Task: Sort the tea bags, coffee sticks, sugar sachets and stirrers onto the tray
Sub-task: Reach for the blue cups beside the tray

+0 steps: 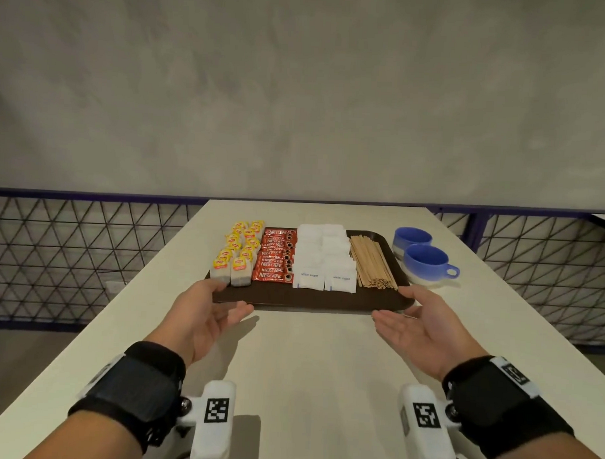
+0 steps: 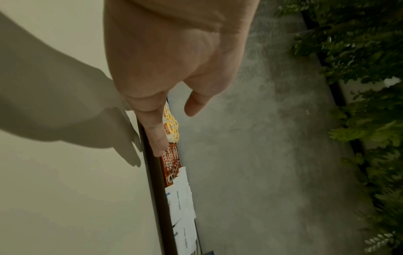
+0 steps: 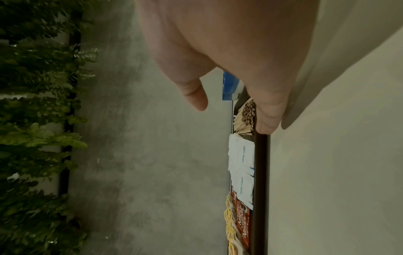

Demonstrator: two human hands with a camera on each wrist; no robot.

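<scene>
- Background: a grey concrete wall (image 1: 299, 92) rises behind a pale table (image 1: 306, 367); a dark mesh railing (image 1: 70, 255) runs along both sides, and the wrist views show green foliage (image 2: 359, 86) past the wall.
- Tray (image 1: 309, 300): dark brown, flat on the table, its long side facing the person. The front strip is bare.
- Tea bags (image 1: 238, 254): yellow-tagged, in two rows at the tray's left end.
- Coffee sticks (image 1: 274, 255): red, overlapping in one column just right of the tea bags.
- Sugar sachets (image 1: 324, 261): white, in two overlapping columns at the middle (front ones read "white sugar").
- Stirrers (image 1: 372, 262): a wooden bundle at the tray's right end, fanned slightly toward the front.
- Cups (image 1: 420, 250): two blue cups on the table, just beside the tray's right edge, one behind the other; the nearer one's handle points right.
- Left hand (image 1: 205, 311): palm turned inward, fingers straight and relaxed, at the tray's front left corner. Fingertips (image 2: 158, 146) lie against the rim; nothing is gripped.
- Right hand (image 1: 418, 322): mirrors the left at the front right corner, palm inward, fingers extended, holding nothing. Whether it touches the rim cannot be told (it is very close).
- Obstructions: none between the hands and the tray; the cups crowd only the right side.
</scene>
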